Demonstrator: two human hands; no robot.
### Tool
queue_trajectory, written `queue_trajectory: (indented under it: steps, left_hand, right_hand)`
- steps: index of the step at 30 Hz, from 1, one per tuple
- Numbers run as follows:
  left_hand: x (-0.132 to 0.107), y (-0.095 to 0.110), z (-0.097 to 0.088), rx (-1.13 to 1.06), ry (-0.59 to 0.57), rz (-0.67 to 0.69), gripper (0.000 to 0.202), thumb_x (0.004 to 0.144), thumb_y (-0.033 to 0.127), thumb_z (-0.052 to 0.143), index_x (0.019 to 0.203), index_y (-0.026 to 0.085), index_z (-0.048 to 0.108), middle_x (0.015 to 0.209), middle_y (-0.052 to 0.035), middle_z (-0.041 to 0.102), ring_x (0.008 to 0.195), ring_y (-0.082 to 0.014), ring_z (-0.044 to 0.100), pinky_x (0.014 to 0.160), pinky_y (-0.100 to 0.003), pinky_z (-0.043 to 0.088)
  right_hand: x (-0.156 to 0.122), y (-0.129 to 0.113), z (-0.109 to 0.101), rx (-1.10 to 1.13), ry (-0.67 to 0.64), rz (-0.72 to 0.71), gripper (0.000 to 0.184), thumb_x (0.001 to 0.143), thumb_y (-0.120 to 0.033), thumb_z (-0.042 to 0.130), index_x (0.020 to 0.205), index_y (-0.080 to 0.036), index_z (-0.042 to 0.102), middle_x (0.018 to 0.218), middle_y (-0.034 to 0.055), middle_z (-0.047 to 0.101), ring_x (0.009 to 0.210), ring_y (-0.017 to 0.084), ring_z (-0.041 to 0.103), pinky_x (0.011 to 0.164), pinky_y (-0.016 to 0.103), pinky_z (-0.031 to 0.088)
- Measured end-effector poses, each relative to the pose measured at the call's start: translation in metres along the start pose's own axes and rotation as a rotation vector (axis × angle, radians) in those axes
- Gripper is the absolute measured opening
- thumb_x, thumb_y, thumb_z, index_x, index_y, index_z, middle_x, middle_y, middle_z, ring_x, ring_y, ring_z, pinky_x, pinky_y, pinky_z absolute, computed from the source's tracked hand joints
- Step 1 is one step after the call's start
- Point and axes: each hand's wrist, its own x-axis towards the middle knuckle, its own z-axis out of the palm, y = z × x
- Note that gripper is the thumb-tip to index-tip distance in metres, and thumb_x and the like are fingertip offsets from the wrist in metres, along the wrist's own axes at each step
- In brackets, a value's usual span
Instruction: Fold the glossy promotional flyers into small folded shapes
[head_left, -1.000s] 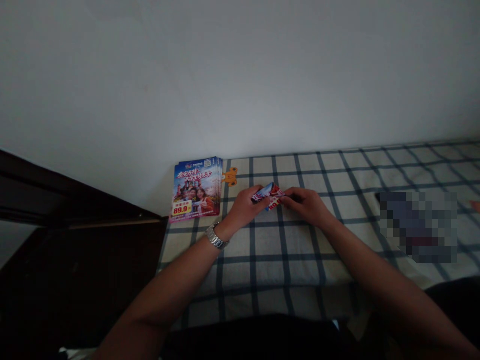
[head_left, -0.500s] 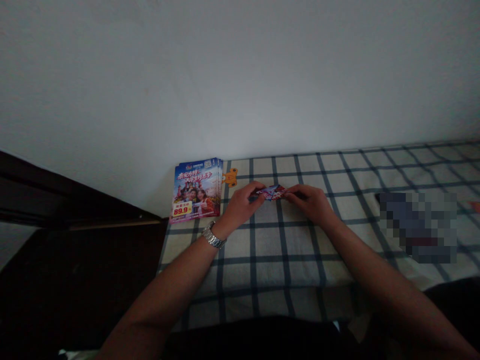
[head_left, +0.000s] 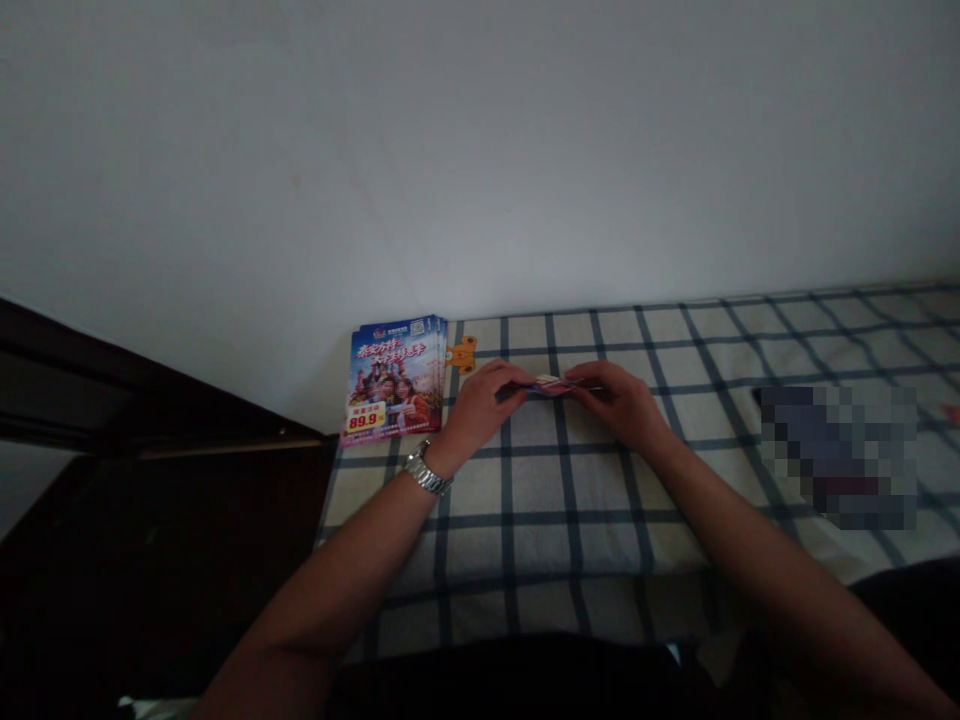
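A small piece of folded printed paper (head_left: 551, 385) is held between my two hands, above the checked cloth (head_left: 540, 480). My left hand (head_left: 486, 402), with a metal-band watch (head_left: 427, 470) at its wrist, pinches the paper's left end. The right end is gripped by the thumb and fingers of my right hand (head_left: 616, 400). Seen nearly edge-on, the paper shows pale and reddish layers; its exact folded shape is too small to make out.
Left of my hands lies a stack of colourful printed flyers (head_left: 394, 385) against the wall (head_left: 480, 160). A bear figure (head_left: 460, 354) shows beside it. A blurred-out dark object (head_left: 832, 455) lies on the right. The cloth's left edge drops to dark floor.
The folded paper has tipped from showing its printed blue and red face to a thinner, paler edge. Both hands stay at nearly the same spot, still gripping it.
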Motion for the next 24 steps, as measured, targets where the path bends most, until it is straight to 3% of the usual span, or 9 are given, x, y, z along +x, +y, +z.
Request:
queue_trajectory:
  steps: [9,13,18,24]
  left_hand:
    - [-0.002,-0.003,0.000,0.128,-0.138,0.085,0.036,0.090,0.011,0.069,0.122,0.026,0.068,0.118,-0.0050,0.068,0.112,-0.0226,0.064,0.101,-0.041,0.052]
    - [-0.002,-0.005,-0.002,0.224,-0.230,0.196,0.033,0.092,0.022,0.073,0.125,0.028,0.069,0.122,-0.0056,0.066,0.115,-0.0241,0.062,0.101,-0.042,0.051]
    - [-0.003,-0.002,-0.003,0.295,-0.266,0.230,0.036,0.092,0.038,0.076,0.125,0.026,0.069,0.124,-0.0064,0.065,0.114,-0.0247,0.061,0.101,-0.042,0.050]
    - [-0.004,-0.001,-0.002,0.303,-0.268,0.234,0.026,0.093,0.038,0.075,0.116,0.026,0.072,0.123,-0.0052,0.065,0.114,-0.0238,0.062,0.101,-0.042,0.050]
  right_hand:
    - [0.001,-0.001,-0.001,0.029,-0.073,-0.081,0.015,0.094,-0.033,0.068,0.106,-0.026,0.075,0.115,0.0087,0.071,0.105,0.024,0.072,0.093,0.041,0.066]
    - [0.002,0.004,-0.004,-0.062,-0.128,-0.144,0.014,0.094,-0.026,0.067,0.107,-0.025,0.074,0.115,0.0086,0.071,0.106,0.024,0.071,0.096,0.042,0.064]
    - [0.004,0.010,-0.007,-0.203,-0.176,-0.288,0.018,0.092,-0.018,0.068,0.109,-0.025,0.073,0.114,0.0083,0.071,0.106,0.024,0.071,0.096,0.042,0.061]
    - [0.003,0.009,-0.006,-0.266,-0.220,-0.389,0.019,0.090,-0.026,0.077,0.109,-0.026,0.075,0.116,0.0097,0.069,0.106,0.026,0.069,0.094,0.043,0.059]
